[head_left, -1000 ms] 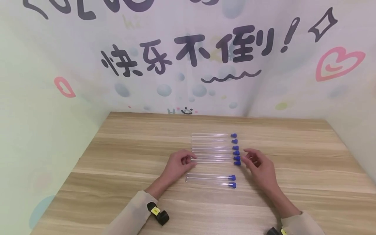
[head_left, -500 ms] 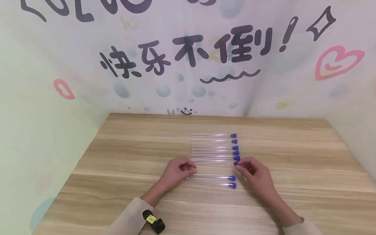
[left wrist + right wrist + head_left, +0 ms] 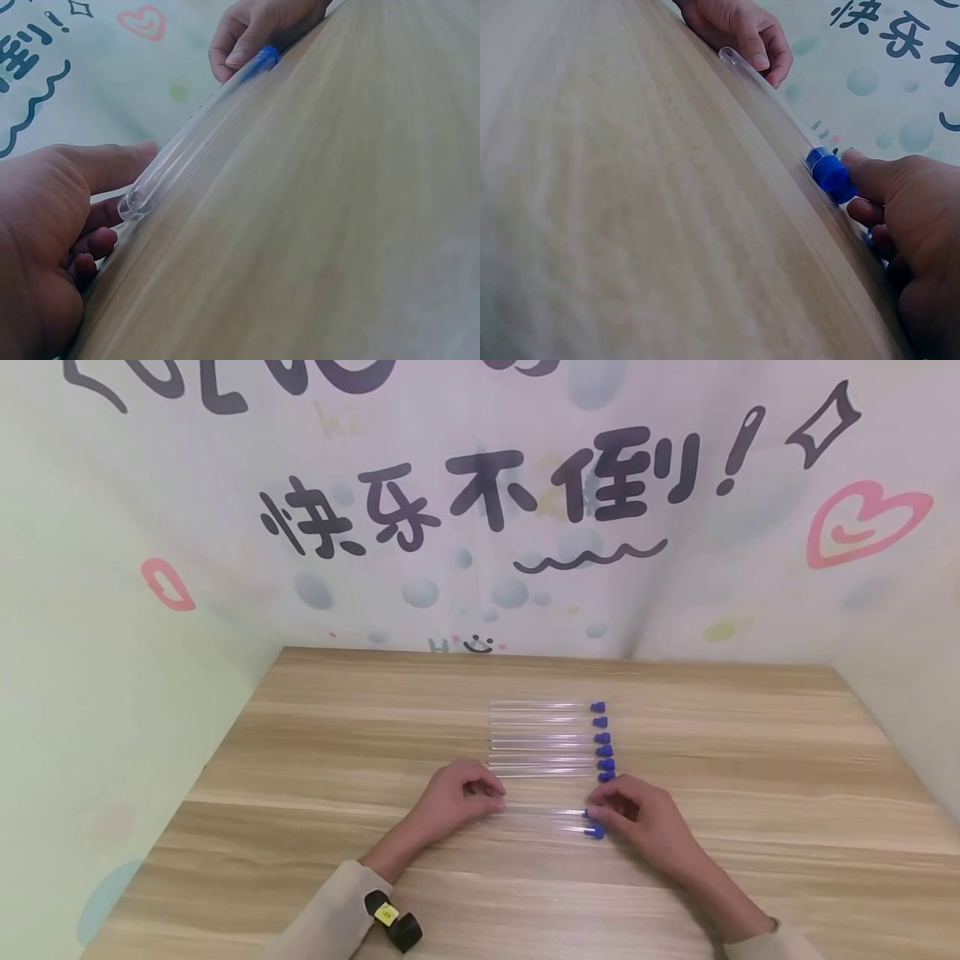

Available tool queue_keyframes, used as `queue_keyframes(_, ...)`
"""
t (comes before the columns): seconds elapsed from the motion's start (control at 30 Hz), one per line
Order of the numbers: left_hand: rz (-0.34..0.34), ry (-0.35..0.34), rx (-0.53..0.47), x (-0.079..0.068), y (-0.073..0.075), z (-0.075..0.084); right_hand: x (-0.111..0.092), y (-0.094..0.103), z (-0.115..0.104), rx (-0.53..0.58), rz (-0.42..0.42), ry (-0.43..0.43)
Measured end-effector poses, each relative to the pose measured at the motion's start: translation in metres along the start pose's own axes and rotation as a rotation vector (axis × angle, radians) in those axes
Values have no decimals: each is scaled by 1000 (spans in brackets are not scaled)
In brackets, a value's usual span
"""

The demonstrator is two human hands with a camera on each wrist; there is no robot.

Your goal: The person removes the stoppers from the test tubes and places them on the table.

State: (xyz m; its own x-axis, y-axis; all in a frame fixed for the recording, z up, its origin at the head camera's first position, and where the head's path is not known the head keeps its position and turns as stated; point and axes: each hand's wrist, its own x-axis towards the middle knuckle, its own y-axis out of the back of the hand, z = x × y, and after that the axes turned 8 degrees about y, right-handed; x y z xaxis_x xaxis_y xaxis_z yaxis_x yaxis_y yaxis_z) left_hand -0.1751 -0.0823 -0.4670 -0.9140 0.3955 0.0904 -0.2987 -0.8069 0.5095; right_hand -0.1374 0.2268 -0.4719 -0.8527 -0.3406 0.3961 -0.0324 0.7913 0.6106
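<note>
Two clear test tubes with blue caps lie side by side on the wooden table, their near cap (image 3: 595, 832) fully visible. My left hand (image 3: 459, 797) is at their rounded ends, thumb and fingers loosely bent around the tube end (image 3: 135, 206) with a gap between them. At the capped ends is my right hand (image 3: 647, 821), its thumb beside or touching a blue cap (image 3: 829, 172) and partly hiding the farther one. Whether the right fingertips press on that cap is hard to tell. Farther back, several more capped test tubes (image 3: 543, 741) lie in a parallel row.
The wood-grain table (image 3: 337, 718) ends at the back against a white printed cloth (image 3: 420, 610). Black camera straps (image 3: 393, 921) sit on the left sleeve. The farther row of tubes is close beyond both hands.
My right hand has moved from the farther row's nearest cap toward me, to the caps of the two nearer tubes. My left hand has come slightly nearer too. The tubes look unmoved.
</note>
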Motion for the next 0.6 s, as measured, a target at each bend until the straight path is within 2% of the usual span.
queue_keyframes(0.6,3,9,7,3,0,-3,0,-1,2,-56,3,55)
